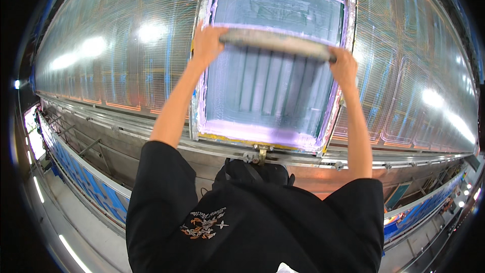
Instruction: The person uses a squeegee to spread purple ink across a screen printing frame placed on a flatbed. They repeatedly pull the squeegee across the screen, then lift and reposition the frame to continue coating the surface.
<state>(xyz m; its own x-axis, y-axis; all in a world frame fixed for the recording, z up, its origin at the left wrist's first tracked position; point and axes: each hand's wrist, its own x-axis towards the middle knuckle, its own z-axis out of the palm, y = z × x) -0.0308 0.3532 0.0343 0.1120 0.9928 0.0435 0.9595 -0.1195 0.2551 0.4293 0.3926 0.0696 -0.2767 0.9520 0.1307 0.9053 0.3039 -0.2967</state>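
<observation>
A long pale squeegee (275, 42) lies crosswise over a rectangular printing screen (268, 91), blurred slightly by motion. My left hand (207, 43) is closed on its left end, near the screen's left side. My right hand (343, 65) grips the right end, a little lower, by the right side of the frame. The screen has a metal frame with yellow patches and lilac ink (252, 126) along its inner edges. Several dark vertical bands show below the squeegee, partly in its shadow.
A long, shiny printing table (111, 71) with coloured lines extends to both sides. A metal rail (131, 126) runs along its near edge, with a clamp (261, 152) at the screen's middle. Blue-panelled tables (86, 172) stand lower at either side. A black bag-like object (252, 172) is at my waist.
</observation>
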